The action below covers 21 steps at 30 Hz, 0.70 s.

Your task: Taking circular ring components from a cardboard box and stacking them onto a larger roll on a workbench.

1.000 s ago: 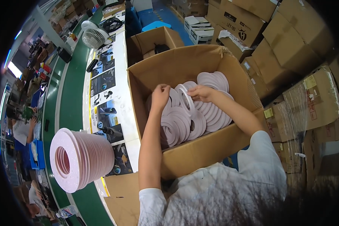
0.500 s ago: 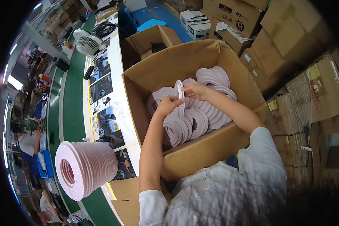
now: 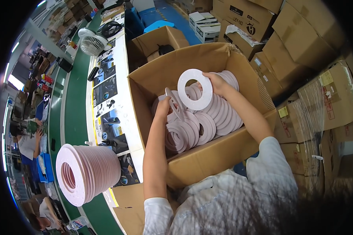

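Note:
My right hand point(image 3: 217, 83) pinches a flat pale pink ring point(image 3: 198, 103) by its right edge, its broad face turned toward me. A second such ring point(image 3: 177, 108) is gripped in my left hand point(image 3: 164, 106), tilted and seen nearly edge-on. The two rings are apart. Both hands are inside the upper part of a large open cardboard box point(image 3: 164, 70), above many loose pale pink rings point(image 3: 223, 117) lying in overlapping rows. Some of my fingers are hidden behind the rings.
Left of the box runs a white bench edge and a green conveyor point(image 3: 76, 117). A tall stack of pink rings point(image 3: 100, 168) stands on it, with a small white fan point(image 3: 93, 44) farther off. Cartons point(image 3: 302, 35) pile up on the right. Co-workers point(image 3: 27, 143) sit beyond the conveyor.
My hands were close together on rings held edge-on. They have moved apart, each with a ring, and the right one now turns its face toward me.

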{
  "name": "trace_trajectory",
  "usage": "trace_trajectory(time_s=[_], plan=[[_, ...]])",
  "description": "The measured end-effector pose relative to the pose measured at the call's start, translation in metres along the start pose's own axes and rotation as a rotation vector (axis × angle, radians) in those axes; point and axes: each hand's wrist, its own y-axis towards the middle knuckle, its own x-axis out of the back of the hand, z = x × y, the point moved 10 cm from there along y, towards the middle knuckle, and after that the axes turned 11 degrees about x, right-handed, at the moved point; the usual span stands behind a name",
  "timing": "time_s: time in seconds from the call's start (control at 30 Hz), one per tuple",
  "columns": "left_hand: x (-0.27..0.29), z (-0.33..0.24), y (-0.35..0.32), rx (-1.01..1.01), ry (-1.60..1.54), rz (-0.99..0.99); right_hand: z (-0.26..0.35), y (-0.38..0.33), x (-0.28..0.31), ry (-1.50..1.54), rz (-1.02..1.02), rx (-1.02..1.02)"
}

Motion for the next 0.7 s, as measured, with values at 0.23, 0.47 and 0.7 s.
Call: trace_trajectory(time_s=[0.23, 0.47, 0.7], plan=[[-0.005, -0.002, -0.009, 0.054, 0.001, -0.018, 0.004, -0.012, 0.011, -0.694, 0.000, -0.003], [-0.002, -0.011, -0.013, -0.042, -0.004, -0.043, 0.088, -0.030, 0.000, -0.714, -0.037, 0.459], [0.008, -0.009, 0.016, -0.192, 0.192, -0.144, 0.057, -0.016, 0.021, -0.860, -0.055, 0.447]])
